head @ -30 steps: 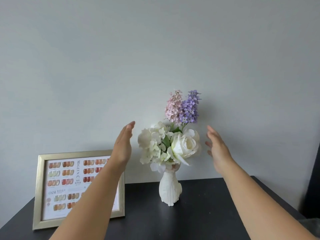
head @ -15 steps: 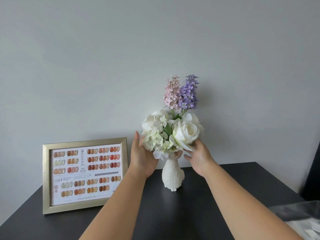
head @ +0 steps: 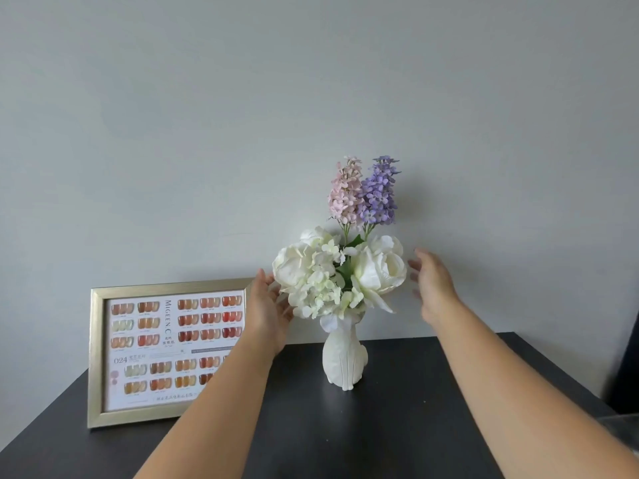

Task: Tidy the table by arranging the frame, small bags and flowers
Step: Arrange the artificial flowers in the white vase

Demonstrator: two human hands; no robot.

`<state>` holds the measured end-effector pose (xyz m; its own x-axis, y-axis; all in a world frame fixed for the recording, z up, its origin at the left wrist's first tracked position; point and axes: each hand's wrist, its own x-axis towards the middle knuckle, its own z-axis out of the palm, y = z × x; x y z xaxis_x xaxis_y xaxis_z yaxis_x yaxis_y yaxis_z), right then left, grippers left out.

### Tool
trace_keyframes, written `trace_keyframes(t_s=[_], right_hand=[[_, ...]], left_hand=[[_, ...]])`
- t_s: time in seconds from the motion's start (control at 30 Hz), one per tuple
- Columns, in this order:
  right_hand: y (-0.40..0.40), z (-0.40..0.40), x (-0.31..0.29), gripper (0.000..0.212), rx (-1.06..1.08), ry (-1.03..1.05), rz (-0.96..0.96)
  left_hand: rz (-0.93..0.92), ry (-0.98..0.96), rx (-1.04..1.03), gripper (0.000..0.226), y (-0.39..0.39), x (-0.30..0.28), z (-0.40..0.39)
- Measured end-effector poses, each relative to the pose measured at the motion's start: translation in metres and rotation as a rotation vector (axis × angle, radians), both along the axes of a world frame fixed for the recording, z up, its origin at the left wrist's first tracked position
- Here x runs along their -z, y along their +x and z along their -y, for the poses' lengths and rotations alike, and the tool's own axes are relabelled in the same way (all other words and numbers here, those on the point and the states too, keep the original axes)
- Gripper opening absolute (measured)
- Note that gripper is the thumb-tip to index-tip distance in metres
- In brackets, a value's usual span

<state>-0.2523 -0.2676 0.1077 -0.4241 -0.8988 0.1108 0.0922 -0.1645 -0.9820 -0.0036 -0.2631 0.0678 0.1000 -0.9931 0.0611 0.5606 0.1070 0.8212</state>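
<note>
A white vase point(head: 344, 359) stands upright near the back of the dark table point(head: 397, 426). It holds white flowers point(head: 332, 276) with a pink sprig point(head: 344, 191) and a purple sprig point(head: 378, 190) rising above them. My left hand point(head: 268, 311) is spread against the left side of the white blooms, fingers touching the petals. Just right of the blooms my right hand point(head: 430, 283) hovers with fingers apart, holding nothing. A gold picture frame point(head: 95, 357) with a chart of nail colours leans against the wall at the left; my left forearm covers its right edge. No small bags are clearly visible.
A plain grey wall point(head: 311, 98) rises right behind the table. A pale translucent object point(head: 626, 430) pokes in at the right edge. A dark shape point(head: 627, 361) stands beyond the table's right side.
Both hands have come up from beside the vase neck to the level of the blooms. The right hand has let go and moved away to the right. The camera view shifted a little.
</note>
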Motion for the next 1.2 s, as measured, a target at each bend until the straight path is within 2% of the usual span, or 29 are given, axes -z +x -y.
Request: trace_keyframes(t_s=[0.07,0.1,0.17,0.27,0.37,0.43,0.5,0.6,0.8,0.93,0.97,1.07,1.2], right_hand=[[-0.007,0.008,-0.028,0.039,0.005,-0.080,-0.167],[-0.006,0.010,-0.042,0.031,-0.030,-0.071,-0.257],[-0.001,0.013,-0.064,0.015,-0.156,0.070,-0.450],[0.009,0.024,-0.075,0.029,-0.341,0.208,-0.685],[0.017,0.031,-0.079,0.040,-0.354,0.179,-0.678],[0.019,0.038,-0.080,0.032,-0.325,0.140,-0.665],[0.019,0.045,-0.079,0.018,-0.287,0.087,-0.696],[0.020,0.054,-0.074,0.027,-0.197,0.015,-0.781],[0.030,0.057,-0.070,0.006,-0.074,0.092,-1.012],[0.034,0.054,-0.074,0.017,-0.125,0.131,-1.088],[0.034,0.053,-0.076,0.020,-0.177,0.102,-1.057],[0.037,0.048,-0.081,0.023,-0.368,-0.023,-0.772],[0.047,0.053,-0.077,0.053,-0.417,-0.076,-0.786]], left_hand=[[0.068,0.030,-0.039,0.044,0.002,-0.004,0.007],[0.107,0.020,-0.019,0.044,0.001,-0.006,0.011],[0.129,-0.001,0.069,0.048,-0.004,-0.009,0.015],[0.006,0.005,0.230,0.065,-0.006,-0.014,0.022],[-0.115,-0.012,0.391,0.084,-0.009,-0.016,0.029],[-0.155,-0.030,0.456,0.087,-0.013,-0.016,0.032],[-0.180,-0.063,0.512,0.086,-0.017,-0.015,0.032],[-0.210,-0.114,0.550,0.084,-0.019,-0.011,0.033],[-0.249,-0.113,0.497,0.073,-0.018,-0.003,0.031],[-0.231,-0.141,0.504,0.065,-0.013,-0.010,0.027],[-0.231,-0.141,0.514,0.066,-0.012,-0.013,0.025],[-0.229,-0.136,0.529,0.068,-0.013,-0.018,0.019],[-0.225,-0.141,0.477,0.059,-0.020,-0.019,0.015]])
